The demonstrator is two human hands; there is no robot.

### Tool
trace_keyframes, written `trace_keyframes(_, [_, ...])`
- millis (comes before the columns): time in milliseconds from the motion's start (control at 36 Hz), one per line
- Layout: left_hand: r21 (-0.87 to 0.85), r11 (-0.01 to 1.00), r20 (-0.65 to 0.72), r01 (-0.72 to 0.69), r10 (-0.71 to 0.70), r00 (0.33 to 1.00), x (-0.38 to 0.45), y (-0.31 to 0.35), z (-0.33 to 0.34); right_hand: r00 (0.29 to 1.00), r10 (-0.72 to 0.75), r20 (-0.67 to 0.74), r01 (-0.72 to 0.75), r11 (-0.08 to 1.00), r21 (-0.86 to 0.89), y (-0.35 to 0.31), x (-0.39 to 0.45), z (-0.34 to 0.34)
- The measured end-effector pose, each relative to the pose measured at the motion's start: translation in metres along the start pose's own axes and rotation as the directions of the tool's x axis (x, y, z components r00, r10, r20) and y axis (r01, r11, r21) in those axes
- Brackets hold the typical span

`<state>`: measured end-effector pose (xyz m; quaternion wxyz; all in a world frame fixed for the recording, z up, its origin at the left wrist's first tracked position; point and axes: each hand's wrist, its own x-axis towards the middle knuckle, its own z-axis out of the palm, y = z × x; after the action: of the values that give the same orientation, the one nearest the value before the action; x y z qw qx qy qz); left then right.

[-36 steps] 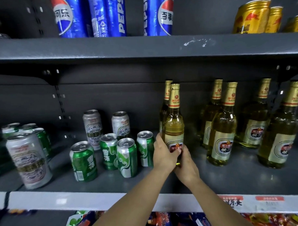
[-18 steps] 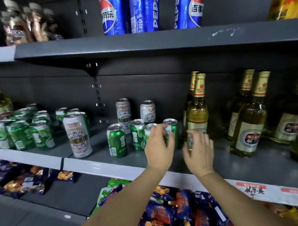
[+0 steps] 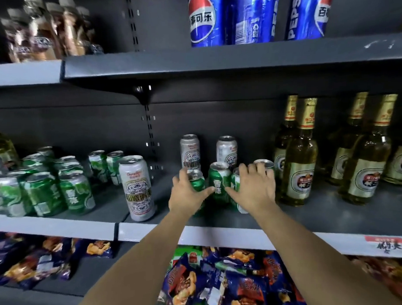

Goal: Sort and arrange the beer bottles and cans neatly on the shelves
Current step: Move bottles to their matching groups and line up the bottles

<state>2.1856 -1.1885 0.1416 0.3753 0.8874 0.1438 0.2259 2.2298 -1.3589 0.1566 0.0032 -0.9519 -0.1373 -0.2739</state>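
Both hands are closing on the small green aluminium beer cans (image 3: 219, 181) at shelf centre.
Left hand (image 3: 187, 194) is cupping one can, right hand (image 3: 253, 189) spreading across two; a shove toward three o'clock could be toppling the tall amber glass bottle (image 3: 298, 162) just beside.

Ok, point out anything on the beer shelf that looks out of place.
One tall silver can stands alone at the shelf's front, apart from the two matching silver cans at the back. The left hand and right hand are on the green cans. Nothing looks spilled or tipped.
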Motion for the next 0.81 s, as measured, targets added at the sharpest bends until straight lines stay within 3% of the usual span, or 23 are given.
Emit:
trace_keyframes(83, [0.041, 0.999, -0.008, 0.003, -0.002, 1.000, 0.001, -0.001, -0.003, 0.999, 0.030, 0.021, -0.031, 0.999, 0.015, -0.002, -0.004, 0.000])
trace_keyframes(222, [0.034, 0.999, -0.053, 0.042, -0.041, 0.998, -0.006, 0.003, -0.013, 0.989, 0.138, 0.059, -0.147, 0.968, 0.203, -0.007, -0.012, -0.009])
trace_keyframes(361, [0.008, 0.999, -0.143, 0.045, -0.044, 0.989, -0.033, 0.010, -0.035, 0.992, 0.128, 0.000, -0.123, 0.953, 0.276, -0.011, -0.028, -0.022])
trace_keyframes(611, [0.091, 0.984, -0.212, 0.151, -0.129, 0.969, -0.098, -0.005, -0.092, 0.989, -0.108, -0.104, 0.141, 0.904, 0.403, -0.066, -0.054, -0.060])
trace_keyframes(806, [0.079, 0.945, -0.316, 0.317, -0.277, 0.907, -0.140, -0.058, -0.158, 0.932, -0.351, -0.091, 0.355, 0.832, 0.427, -0.153, -0.093, -0.076])
